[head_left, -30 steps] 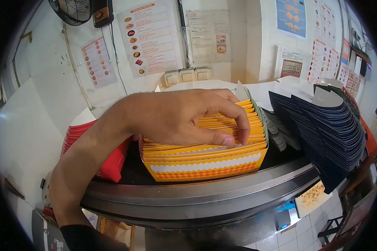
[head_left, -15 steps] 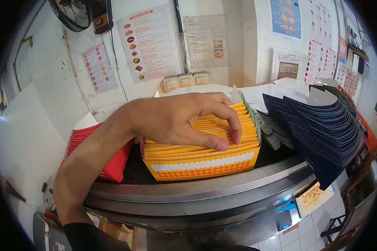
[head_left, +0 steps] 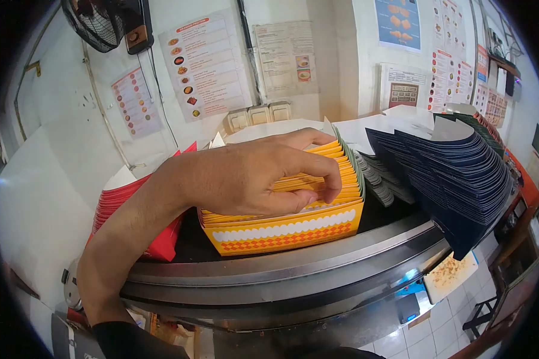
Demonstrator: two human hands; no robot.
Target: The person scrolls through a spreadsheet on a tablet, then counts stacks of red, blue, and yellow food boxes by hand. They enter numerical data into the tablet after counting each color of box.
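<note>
My left hand (head_left: 251,176) reaches in from the lower left, palm down, over a row of yellow paper cartons (head_left: 287,233) nested one in another. The front carton has a white scalloped band and an orange check pattern. My thumb and index finger are bent close together on the top edges of the cartons, near the right end. The other fingers reach behind, partly hidden. How many cartons they pinch does not show. My right hand is out of view.
Red cartons (head_left: 170,239) stand to the left, partly behind my forearm. Dark blue cartons (head_left: 455,179) lean on the right, beside a grey stack (head_left: 374,179). The metal counter edge (head_left: 281,272) runs in front. A fan (head_left: 96,24) hangs on the wall, with menu sheets (head_left: 203,66) beside it.
My thumb and index finger have drawn closer together on the yellow cartons' top edges. The whole view has shifted slightly, so the scene sits a little further left.
</note>
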